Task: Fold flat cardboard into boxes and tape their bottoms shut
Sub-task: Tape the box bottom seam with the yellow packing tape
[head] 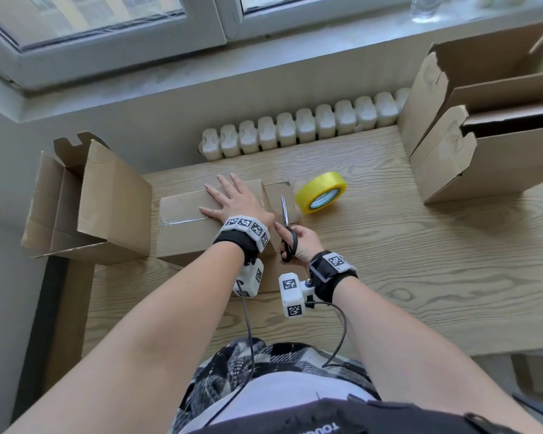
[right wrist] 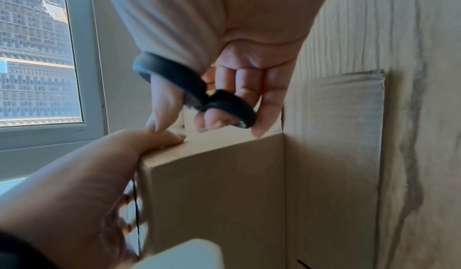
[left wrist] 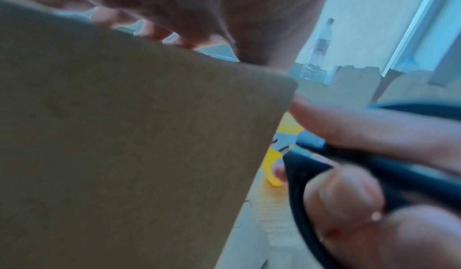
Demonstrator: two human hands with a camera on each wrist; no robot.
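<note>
Head view: the only writing is small green print on the core label of the yellow tape roll (head: 322, 192), too small to read, and part of a white word on dark clothing at 6 o'clock, also unreadable. The brown cardboard box (head: 188, 228) lies near the middle of the wooden table (head: 420, 261), bottom flaps closed and facing up, a strip of clear tape along the seam. The left hand (head: 232, 200) presses flat on it, fingers straight and spread. The right hand (head: 298, 242), at 3 o'clock of the left wrist, grips black-handled scissors (head: 287, 228), blades pointing toward 12 o'clock beside the box's right end. The tape roll stands at 2 o'clock of the box. More folded boxes (head: 470, 151) stand at 2 o'clock, and an open box (head: 101, 198) at 9 o'clock.
</note>
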